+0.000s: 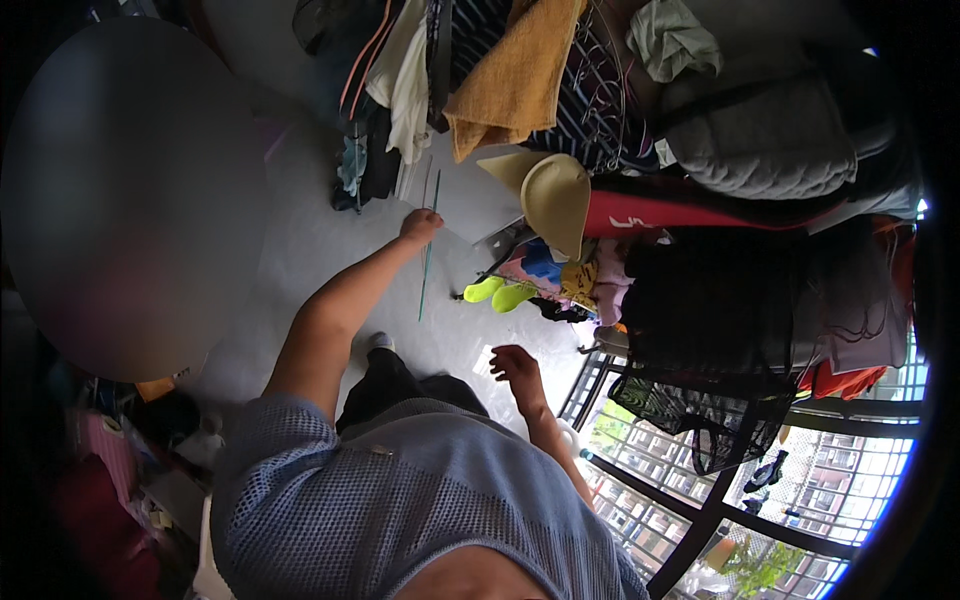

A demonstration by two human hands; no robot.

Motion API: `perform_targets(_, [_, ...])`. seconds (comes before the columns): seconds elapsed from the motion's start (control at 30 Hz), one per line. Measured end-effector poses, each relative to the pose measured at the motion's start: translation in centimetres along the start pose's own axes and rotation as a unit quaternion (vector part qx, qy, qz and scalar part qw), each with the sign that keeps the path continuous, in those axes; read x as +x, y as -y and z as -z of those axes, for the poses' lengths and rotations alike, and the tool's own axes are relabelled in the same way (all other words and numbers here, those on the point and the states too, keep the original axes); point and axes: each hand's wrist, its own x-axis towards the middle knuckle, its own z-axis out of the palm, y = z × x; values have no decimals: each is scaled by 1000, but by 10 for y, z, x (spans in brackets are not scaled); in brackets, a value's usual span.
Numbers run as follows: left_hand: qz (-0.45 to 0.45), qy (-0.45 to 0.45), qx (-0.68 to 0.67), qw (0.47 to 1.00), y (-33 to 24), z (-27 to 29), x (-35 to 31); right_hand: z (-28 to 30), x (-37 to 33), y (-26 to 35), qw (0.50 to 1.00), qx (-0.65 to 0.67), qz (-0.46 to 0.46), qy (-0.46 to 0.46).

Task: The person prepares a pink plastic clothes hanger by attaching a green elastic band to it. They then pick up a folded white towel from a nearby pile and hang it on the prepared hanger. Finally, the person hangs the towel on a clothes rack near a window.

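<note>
My left hand is stretched forward, closed around a thin green clothes hanger seen nearly edge-on. A second thin, greyish line runs beside it; I cannot tell whether it belongs to the same hanger. Nearer my body, on the right, my right hand hangs in the air with loosely bent fingers apart and nothing in it. Beyond it hang bright yellow-green socks among small pink, blue and yellow clothes. Ahead of my left hand hang an orange towel and a white garment.
A beige cap-like piece and a red garment hang ahead right. Dark clothes and a black mesh bag hang before a barred window. A large blurred grey round shape covers the left. Clutter lies lower left.
</note>
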Motion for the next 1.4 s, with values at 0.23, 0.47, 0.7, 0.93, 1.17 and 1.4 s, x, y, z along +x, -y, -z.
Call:
perform_targets(0.23, [146,-75,-140,976,-13,-6,57,28,-8,-8,994,55,-67,-62])
perform_targets(0.47, [251,-54,-394,882,-55,-35,79,44,13,-12,985,140,-75,-68])
perform_targets(0.7, [301,-65,-361,880,-91,-26,82,62,73,-8,991,132,-32,-23])
perform_targets(0.93, [254,-162,-477,826,-49,22,96,70,112,14,994,108,31,-4])
perform_targets(1.17, [281,-45,-442,851,-47,20,77,61,121,11,993,115,19,-35])
perform_targets(1.4, [254,63,-550,793,-48,15,24,16,128,44,990,126,36,-52])
